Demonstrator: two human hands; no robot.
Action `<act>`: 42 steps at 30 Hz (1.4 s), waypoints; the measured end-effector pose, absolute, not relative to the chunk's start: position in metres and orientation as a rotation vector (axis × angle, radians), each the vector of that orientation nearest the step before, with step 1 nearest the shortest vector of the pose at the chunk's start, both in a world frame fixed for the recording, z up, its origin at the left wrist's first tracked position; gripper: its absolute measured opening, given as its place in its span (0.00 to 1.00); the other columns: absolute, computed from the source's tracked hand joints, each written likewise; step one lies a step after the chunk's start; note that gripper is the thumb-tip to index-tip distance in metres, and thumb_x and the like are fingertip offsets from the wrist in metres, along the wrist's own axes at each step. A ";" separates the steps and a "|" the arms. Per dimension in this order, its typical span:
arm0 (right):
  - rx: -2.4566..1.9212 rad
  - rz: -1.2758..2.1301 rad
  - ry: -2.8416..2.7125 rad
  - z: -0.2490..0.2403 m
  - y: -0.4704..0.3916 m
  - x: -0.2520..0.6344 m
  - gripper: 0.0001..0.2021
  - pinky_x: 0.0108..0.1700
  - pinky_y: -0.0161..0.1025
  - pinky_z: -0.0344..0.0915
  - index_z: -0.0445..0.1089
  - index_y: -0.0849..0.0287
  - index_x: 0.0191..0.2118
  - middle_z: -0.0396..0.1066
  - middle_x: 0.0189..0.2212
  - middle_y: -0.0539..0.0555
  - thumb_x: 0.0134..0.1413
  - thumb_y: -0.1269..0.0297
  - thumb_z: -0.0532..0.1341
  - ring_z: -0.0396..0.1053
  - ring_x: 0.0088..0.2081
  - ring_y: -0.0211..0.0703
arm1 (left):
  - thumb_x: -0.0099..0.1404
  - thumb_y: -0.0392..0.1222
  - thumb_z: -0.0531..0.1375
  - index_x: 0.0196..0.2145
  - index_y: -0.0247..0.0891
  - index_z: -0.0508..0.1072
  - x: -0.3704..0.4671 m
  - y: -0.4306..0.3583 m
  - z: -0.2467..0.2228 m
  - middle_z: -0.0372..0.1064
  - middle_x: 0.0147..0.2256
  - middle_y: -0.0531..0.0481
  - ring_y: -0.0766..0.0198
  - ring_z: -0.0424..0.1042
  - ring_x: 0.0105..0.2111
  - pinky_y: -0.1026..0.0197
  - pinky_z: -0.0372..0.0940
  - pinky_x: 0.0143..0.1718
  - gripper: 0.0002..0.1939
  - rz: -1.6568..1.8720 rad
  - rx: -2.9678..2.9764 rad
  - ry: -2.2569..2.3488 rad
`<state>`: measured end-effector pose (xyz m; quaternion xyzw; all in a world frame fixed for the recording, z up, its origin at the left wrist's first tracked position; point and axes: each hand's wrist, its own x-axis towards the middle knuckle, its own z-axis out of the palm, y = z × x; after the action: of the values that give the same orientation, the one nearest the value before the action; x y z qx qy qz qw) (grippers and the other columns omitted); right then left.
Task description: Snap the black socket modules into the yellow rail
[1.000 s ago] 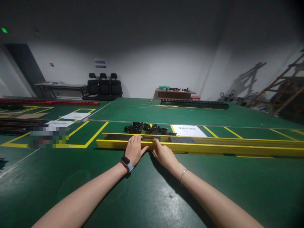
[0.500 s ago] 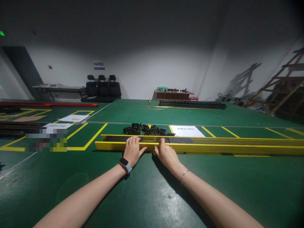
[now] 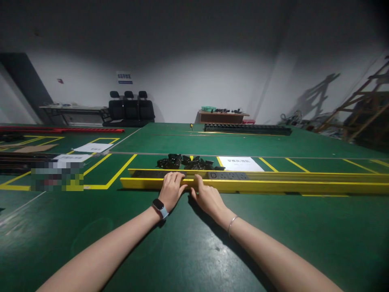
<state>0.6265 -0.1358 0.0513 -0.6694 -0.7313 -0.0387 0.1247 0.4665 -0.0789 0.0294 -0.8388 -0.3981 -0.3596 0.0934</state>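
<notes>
A long yellow metal channel [image 3: 285, 187] lies across the green table, with black socket modules [image 3: 229, 176] set inside it. My left hand [image 3: 172, 188], watch on its wrist, grips the channel's near wall; its fingers reach over the rim to the left-hand row of black modules [image 3: 148, 174], and its thumb stays outside. Just to the right, my right hand [image 3: 208, 198] straddles the same wall, index finger over the rim and thumb on the near side. A gap in the channel separates the left row from the right-hand modules. The fingertips inside the channel are partly hidden.
Behind the channel lies a pile of loose black parts [image 3: 197, 163], beside a printed white sheet [image 3: 240, 164]. A black slotted rail [image 3: 247, 129] and a yellow-handled tool [image 3: 191, 126] are farther back. Dark rails [image 3: 15, 163] and red rails [image 3: 91, 130] lie at left.
My right hand has shifted left along the channel, away from the right-hand modules, uncovering their left end. My left hand stays in nearly the same place. The view has tilted slightly.
</notes>
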 end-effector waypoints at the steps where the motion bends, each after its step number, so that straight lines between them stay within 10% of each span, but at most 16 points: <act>1: -1.918 -0.100 -2.151 0.051 -0.136 0.625 0.26 0.34 0.39 0.64 0.42 0.63 0.63 0.75 0.33 0.59 0.63 0.56 0.45 0.74 0.34 0.52 | 0.64 0.40 0.55 0.46 0.38 0.63 0.466 -0.078 0.029 0.66 0.44 0.44 0.55 0.63 0.47 0.49 0.60 0.51 0.13 -1.087 -2.524 -1.150; 21: -1.708 0.045 -2.324 0.054 -0.123 0.619 0.31 0.39 0.38 0.63 0.40 0.46 0.65 0.74 0.40 0.54 0.59 0.58 0.53 0.73 0.39 0.47 | 0.59 0.49 0.56 0.54 0.26 0.57 0.469 -0.075 0.023 0.59 0.54 0.30 0.44 0.56 0.57 0.40 0.49 0.58 0.31 -0.981 -2.293 -1.371; 42: -1.986 -0.140 -2.276 0.070 -0.136 0.619 0.22 0.33 0.37 0.63 0.48 0.53 0.59 0.75 0.33 0.56 0.61 0.62 0.50 0.74 0.35 0.48 | 0.56 0.63 0.56 0.55 0.14 0.58 0.467 -0.092 0.040 0.55 0.55 0.17 0.33 0.53 0.57 0.41 0.48 0.56 0.46 -0.338 -1.948 -1.731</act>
<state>0.6193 -0.1356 0.0700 -0.6557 -0.7513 -0.0463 0.0589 0.4674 -0.0920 0.0396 -0.7170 -0.6371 -0.1245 0.2540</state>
